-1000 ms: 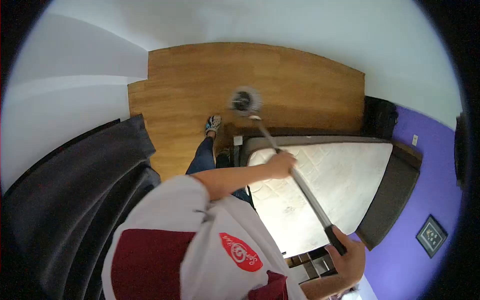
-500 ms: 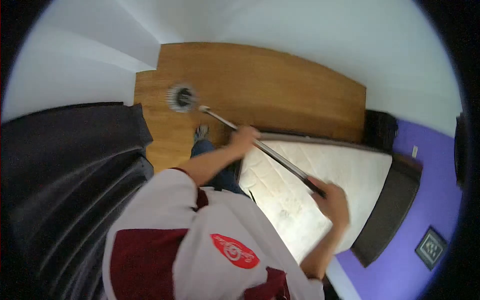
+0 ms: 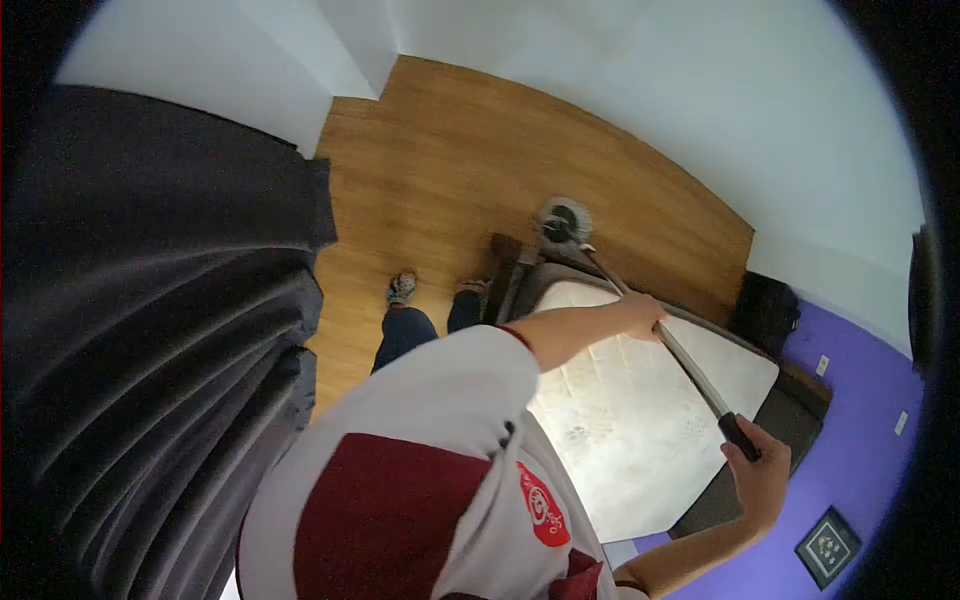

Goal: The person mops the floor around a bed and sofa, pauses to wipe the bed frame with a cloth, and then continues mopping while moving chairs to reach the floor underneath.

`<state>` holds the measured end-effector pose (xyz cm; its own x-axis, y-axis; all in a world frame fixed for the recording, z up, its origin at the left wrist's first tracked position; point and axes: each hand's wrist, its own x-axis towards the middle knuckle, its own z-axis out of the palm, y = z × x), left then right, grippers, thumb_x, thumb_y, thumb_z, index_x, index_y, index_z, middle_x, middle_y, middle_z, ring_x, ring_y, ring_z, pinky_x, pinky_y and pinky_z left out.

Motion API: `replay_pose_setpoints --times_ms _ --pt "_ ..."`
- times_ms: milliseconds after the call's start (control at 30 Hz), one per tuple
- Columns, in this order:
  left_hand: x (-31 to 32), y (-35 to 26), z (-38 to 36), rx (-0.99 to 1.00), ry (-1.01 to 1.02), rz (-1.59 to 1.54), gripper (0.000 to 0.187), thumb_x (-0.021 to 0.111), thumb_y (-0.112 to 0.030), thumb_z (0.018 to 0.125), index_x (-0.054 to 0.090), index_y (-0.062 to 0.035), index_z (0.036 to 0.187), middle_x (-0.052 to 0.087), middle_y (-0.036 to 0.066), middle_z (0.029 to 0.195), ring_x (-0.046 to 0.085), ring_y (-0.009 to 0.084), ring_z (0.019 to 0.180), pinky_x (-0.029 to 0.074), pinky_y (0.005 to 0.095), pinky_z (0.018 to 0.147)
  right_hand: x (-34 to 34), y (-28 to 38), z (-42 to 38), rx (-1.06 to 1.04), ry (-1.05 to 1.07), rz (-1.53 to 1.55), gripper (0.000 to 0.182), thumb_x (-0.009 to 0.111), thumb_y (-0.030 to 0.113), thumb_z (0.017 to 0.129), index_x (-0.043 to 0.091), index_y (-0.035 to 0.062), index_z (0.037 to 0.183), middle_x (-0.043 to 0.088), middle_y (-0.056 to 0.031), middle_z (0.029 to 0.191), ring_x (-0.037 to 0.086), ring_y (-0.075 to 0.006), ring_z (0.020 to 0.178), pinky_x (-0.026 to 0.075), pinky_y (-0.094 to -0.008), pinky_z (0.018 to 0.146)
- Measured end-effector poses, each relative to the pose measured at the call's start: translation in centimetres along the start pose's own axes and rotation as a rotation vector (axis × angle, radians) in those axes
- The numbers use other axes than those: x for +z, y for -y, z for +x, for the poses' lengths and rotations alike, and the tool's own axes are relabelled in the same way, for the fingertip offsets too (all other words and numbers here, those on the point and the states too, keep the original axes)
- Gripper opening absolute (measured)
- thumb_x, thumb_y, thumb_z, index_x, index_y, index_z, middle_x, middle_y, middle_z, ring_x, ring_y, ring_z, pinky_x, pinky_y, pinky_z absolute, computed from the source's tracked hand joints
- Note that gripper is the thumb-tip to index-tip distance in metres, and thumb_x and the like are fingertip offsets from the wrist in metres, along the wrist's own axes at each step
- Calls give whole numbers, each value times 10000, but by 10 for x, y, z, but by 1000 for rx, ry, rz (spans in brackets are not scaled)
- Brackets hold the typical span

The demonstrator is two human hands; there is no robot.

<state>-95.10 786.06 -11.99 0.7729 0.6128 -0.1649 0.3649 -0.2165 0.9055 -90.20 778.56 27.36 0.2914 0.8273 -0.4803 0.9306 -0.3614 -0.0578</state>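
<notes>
The mop (image 3: pixel 697 376) consists of a round head, a straight pole and a dark hand grip. The mop head (image 3: pixel 562 224) is a pale grey-white fringe set around a dark central disc; its edges are slightly blurred. A small pale joint (image 3: pixel 588 248) connects the head to the pole. The pole is slender and silver-grey, with a bright reflection along its length. The black handle (image 3: pixel 735 430) forms the upper end and is thicker than the pole.

Reference landmark: the mattress (image 3: pixel 640 430), off-white and stained. The mop head is located over the wood floor (image 3: pixel 460 170), just past the mattress's far left corner. Contact between fringe and floor cannot be confirmed. The pole runs at a slant above the mattress, and the handle overlies the mattress's right edge.

The left hand (image 3: pixel 640 314) is closed around the lower part of the pole, above the far portion of the mattress. The mop head lies ahead of this hand and to its left. The right hand (image 3: pixel 762 475) is clamped on the black handle, beyond the mattress's right edge. The pole section between the hands is exposed. The mop head is well apart from the right hand.
</notes>
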Motion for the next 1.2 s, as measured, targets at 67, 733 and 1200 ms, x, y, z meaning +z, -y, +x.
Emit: replay_pose_setpoints --times_ms 67,733,1200 --pt "-18 4 -58 -95 -180 -43 340 725 -383 765 687 -136 996 678 147 1026 608 371 1068 503 532 854 -7 2 -10 -115 83 31 425 762 -10 730 700 -17 1150 739 -181 904 681 -134 801 533 -283 724" --pt "70 33 -319 -15 -46 -218 162 667 -95 795 646 -56 951 634 182 956 597 381 1026 501 520 815 121 124 -267 -90 79 -323 421 782 161 770 711 108 1182 722 -183 882 720 -274 760 535 -353 676" --pt "66 98 -502 -371 -392 206 245 765 -154 659 610 -95 840 609 143 944 576 372 989 461 520 777 184 75 -263 -580 288 -29 479 683 257 849 601 252 1321 666 -145 857 663 -359 734 538 -444 676"
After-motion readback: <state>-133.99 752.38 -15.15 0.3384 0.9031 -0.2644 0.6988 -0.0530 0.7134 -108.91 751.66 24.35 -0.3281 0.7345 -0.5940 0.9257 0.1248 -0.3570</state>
